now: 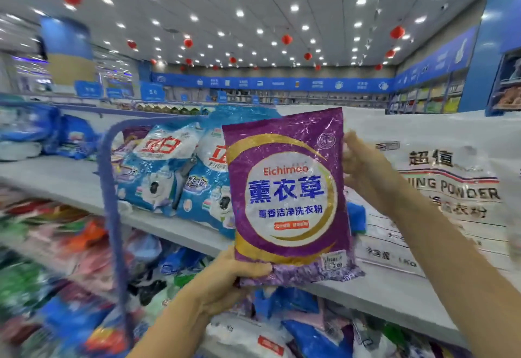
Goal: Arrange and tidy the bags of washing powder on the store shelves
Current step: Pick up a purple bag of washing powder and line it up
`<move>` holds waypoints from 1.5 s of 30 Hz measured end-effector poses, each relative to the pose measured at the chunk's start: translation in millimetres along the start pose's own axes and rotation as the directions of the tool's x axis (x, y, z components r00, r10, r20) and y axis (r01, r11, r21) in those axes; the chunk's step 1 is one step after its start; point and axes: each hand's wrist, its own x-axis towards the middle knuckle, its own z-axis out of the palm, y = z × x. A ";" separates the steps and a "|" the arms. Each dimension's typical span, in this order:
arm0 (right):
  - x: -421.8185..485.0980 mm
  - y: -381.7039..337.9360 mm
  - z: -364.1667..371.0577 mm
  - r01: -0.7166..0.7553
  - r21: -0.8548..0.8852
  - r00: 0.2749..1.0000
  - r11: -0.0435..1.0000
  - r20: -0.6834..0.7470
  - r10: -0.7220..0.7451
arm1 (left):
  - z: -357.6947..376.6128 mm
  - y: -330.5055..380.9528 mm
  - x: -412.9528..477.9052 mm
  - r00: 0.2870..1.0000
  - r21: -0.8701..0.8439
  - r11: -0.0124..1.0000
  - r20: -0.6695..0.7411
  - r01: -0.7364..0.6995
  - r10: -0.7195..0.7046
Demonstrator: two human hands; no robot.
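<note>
I hold a purple bag of washing powder point(290, 194) upright in front of the top shelf point(174, 233). My left hand point(225, 281) grips its bottom edge from below, thumb on the front. My right hand point(366, 171) holds its upper right edge, the fingers behind the bag. Behind the purple bag stand blue and white washing powder bags point(158, 171) on the shelf. To the right lies a large white bag point(445, 188) printed "WASHING POWDER".
A purple wire divider point(110, 188) arches up from the shelf at left. More blue bags point(70, 137) lie farther left. The lower shelf point(84, 259) holds several mixed coloured bags. Store aisles and blue signs run across the background.
</note>
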 end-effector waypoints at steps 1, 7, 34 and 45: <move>-2.7 11.6 20.1 -0.017 -0.034 0.998 0.999 0.060 0.019 | -15.0 6.1 -13.1 0.998 -0.004 0.999 -0.045 -0.036 0.036; -11.9 74.9 177.7 0.189 -0.191 0.956 0.963 0.262 -0.136 | -113.2 49.2 -93.0 0.945 0.048 0.991 -0.296 -0.128 0.136; 164.9 161.6 693.0 0.188 0.072 0.862 0.980 0.466 -0.200 | -571.3 209.9 -278.6 0.785 0.124 0.990 -0.604 -0.074 0.134; 326.9 198.2 676.4 -0.001 0.164 0.993 0.986 0.119 -0.019 | -693.0 265.3 -84.1 0.878 0.269 0.958 -0.428 -0.104 0.215</move>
